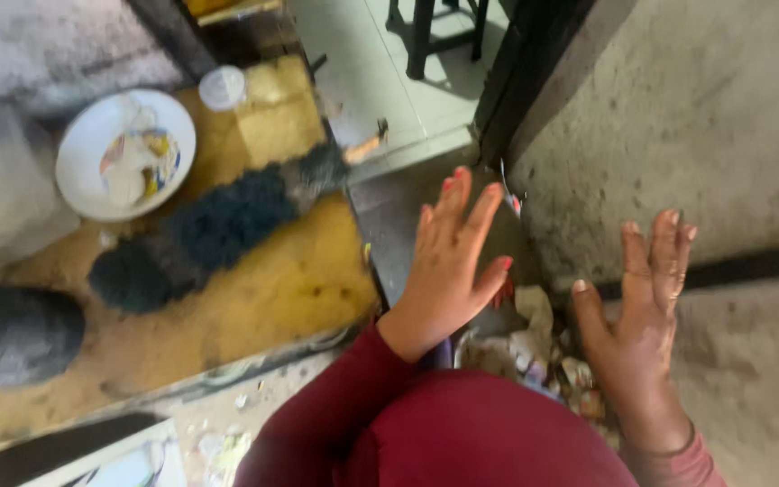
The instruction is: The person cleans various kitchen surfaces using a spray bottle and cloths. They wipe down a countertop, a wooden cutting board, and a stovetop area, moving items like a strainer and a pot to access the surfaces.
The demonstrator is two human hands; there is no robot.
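Observation:
My left hand (448, 261) is held out flat with its fingers spread and red-painted nails, hovering over a dark floor strip beside a doorway. My right hand (637, 316) is also spread flat with the fingers apart, close to a rough grey wall (714, 117). Neither hand holds anything. Between and below the two hands lies a heap of crumpled paper and scraps (534, 347). Dark red sleeves cover both arms, and a dark red garment fills the bottom middle of the view.
A dark fuzzy brush or duster (218, 225) lies on a yellow stained surface (290, 280). A white plate with food scraps (126, 153) and a small clear lid (222, 87) sit behind it. Stool legs (426, 36) stand on pale tiles beyond.

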